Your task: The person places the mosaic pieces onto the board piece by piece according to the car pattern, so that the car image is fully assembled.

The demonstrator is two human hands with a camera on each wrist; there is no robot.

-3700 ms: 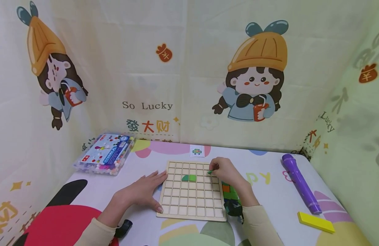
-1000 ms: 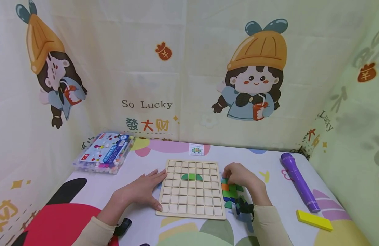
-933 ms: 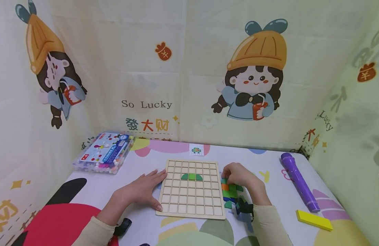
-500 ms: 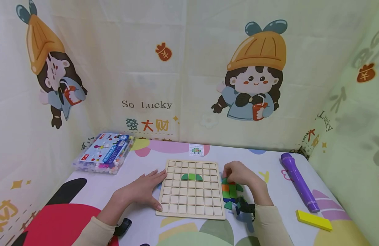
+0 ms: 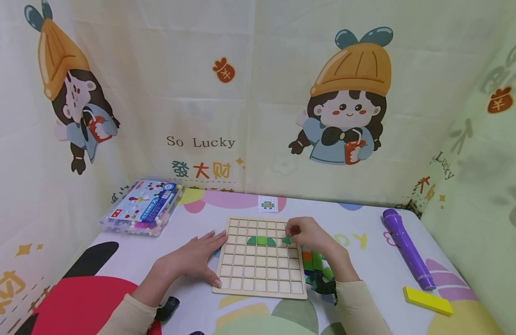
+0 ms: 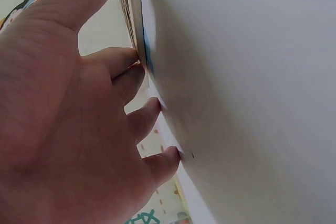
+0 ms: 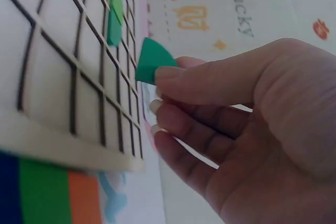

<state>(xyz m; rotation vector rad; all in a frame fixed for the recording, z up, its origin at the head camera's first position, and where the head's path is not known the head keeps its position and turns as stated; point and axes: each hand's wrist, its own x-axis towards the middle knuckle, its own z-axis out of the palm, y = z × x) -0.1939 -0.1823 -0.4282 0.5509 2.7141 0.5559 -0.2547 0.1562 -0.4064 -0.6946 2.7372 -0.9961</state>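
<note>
A wooden grid board [image 5: 249, 272] lies on the table in the head view. Three tiles sit in a row on it: a bright green square [image 5: 261, 240] between two darker green quarter-circles. My left hand [image 5: 190, 258] rests at the board's left edge, fingers spread and thumb near its front corner; the left wrist view shows fingertips touching the table and board side. Over the board's right part, my right hand [image 5: 310, 235] pinches a dark green quarter-circle tile [image 7: 152, 61] between thumb and fingers, just above the grid in the right wrist view.
Loose green, orange and blue tiles [image 5: 317, 261] lie right of the board, partly hidden by the right wrist. A small pattern card [image 5: 268, 204] is behind it. A plastic case [image 5: 142, 209] stands left; a purple microphone-shaped object [image 5: 410, 250] and yellow block [image 5: 428, 301] lie right.
A second quarter-circle has appeared right of the green square. My right hand went to the loose tiles, then came back left over the board with another quarter-circle. The left hand stays put.
</note>
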